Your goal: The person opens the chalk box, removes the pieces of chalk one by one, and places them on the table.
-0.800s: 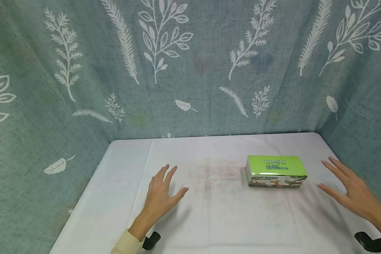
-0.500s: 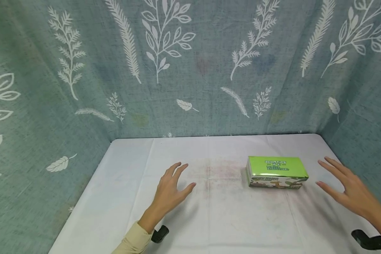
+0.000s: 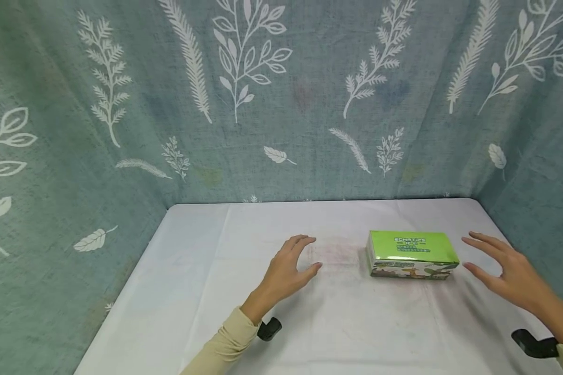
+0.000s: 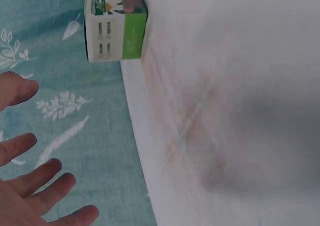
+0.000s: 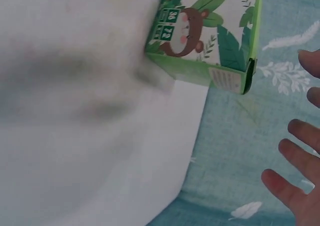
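A green cardboard box (image 3: 413, 247) with white printed sides lies on the white-covered table, right of the middle. Its bear and leaf pictures show in the right wrist view, where the box (image 5: 192, 33) is at the top. The left wrist view has one end of the box (image 4: 115, 36) at its upper edge. My left hand (image 3: 283, 273) hovers left of the box, fingers spread and apart from it. Close to the box's right end is my right hand (image 3: 511, 271), fingers apart, not touching it. Neither hand holds anything.
The white cloth on the table (image 3: 338, 323) has creases and faint reddish stains. A green-blue curtain (image 3: 281, 104) with white leaf prints hangs behind the table and along both sides.
My left hand has moved right, toward the box. My right hand has shifted slightly left, nearer the box's right end. The box stays in place on the table.
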Motion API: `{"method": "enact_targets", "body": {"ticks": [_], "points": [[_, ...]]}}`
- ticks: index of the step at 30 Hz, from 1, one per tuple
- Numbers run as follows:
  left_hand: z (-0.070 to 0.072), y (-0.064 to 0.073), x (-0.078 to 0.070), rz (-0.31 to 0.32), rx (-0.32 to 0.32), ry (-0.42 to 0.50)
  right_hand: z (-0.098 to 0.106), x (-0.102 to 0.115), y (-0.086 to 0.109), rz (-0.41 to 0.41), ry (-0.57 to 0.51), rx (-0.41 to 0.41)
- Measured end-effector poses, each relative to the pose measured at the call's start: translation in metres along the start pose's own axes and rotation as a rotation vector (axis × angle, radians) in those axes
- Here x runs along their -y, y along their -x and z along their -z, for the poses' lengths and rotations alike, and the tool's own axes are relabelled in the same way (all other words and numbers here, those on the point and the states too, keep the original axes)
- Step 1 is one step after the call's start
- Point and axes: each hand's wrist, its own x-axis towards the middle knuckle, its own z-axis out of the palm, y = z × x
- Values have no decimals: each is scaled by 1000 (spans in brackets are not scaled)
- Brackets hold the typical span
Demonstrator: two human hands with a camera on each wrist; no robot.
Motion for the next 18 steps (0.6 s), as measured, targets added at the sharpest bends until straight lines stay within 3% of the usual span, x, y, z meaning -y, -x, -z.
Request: {"method": "enact_targets", "body": {"ticks": [5, 11, 18], "points": [[-11, -9, -8, -36, 50, 53, -4, 1, -5, 17, -3, -5], [-23, -22, -16, -66, 74, 53, -9, 5, -14, 26, 4, 12], [-36, -38, -30, -83, 110, 81, -15, 6, -24, 93, -14, 1]]}}
